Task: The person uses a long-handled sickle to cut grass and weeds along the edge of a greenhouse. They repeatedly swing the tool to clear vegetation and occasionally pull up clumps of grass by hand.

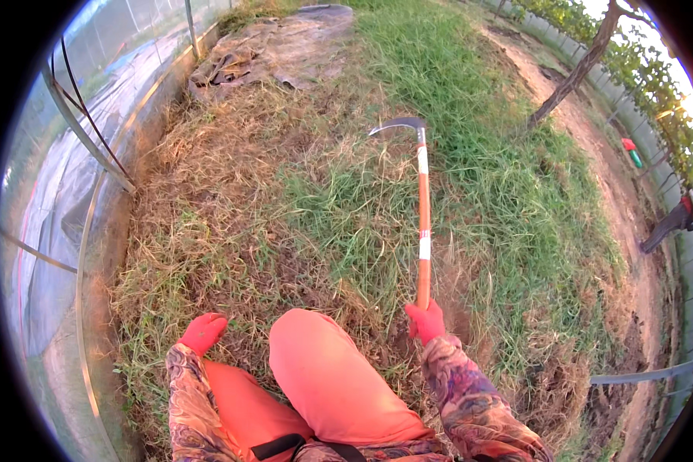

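Both hands were covered by red gloves in the head view: the right hand (426, 321) was closed round the lower end of a sickle (424, 202), while nothing was seen to be held by the left hand (203, 333), and how far its fingers were opened could not be told. The sickle was extended ahead of the right hand, above ground where dry grass (215, 192) was bordered by green grass (489, 196). Grass cutting seemed to be in hand, with the tool reached out for a stroke; whether any stems were touched could not be made out. For the next move, the blade (400, 122) would probably need to be hooked behind stems and drawn back clear of the legs (331, 377). Its long, straight, orange-brown handle was banded with white, and the dark blade was curved, brighter along its edge, its tip pointed left
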Available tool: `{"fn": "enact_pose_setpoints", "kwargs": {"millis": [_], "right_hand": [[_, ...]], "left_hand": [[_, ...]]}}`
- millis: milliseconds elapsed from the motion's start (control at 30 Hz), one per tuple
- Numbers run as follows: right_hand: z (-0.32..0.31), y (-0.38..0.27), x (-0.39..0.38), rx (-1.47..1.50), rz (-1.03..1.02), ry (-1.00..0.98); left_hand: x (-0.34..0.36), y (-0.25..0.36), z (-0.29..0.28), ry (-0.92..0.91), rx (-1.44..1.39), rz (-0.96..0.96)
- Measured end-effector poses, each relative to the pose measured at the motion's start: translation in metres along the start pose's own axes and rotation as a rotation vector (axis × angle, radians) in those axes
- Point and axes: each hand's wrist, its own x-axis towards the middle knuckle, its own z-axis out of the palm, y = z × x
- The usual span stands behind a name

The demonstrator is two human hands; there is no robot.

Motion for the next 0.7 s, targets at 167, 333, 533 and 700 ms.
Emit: {"fn": "enact_pose_setpoints", "kwargs": {"millis": [167,333,533,700], "right_hand": [[0.014,-0.024,0.083,-0.013,-0.004,0.067],[-0.004,0.055,0.055,-0.019,0.174,0.026],[-0.006,0.061,-0.032,0.119,0.233,-0.05],[0.014,0.004,0.05,0.103,0.074,-0.011]], "left_hand": [[-0.009,-0.004,-0.002,0.09,-0.013,-0.001],[-0.01,0.008,0.008,0.138,-0.091,-0.027],[-0.002,-0.008,-0.001,0.073,0.031,0.039],[-0.001,-0.005,0.002,0.038,-0.039,0.013]]}}
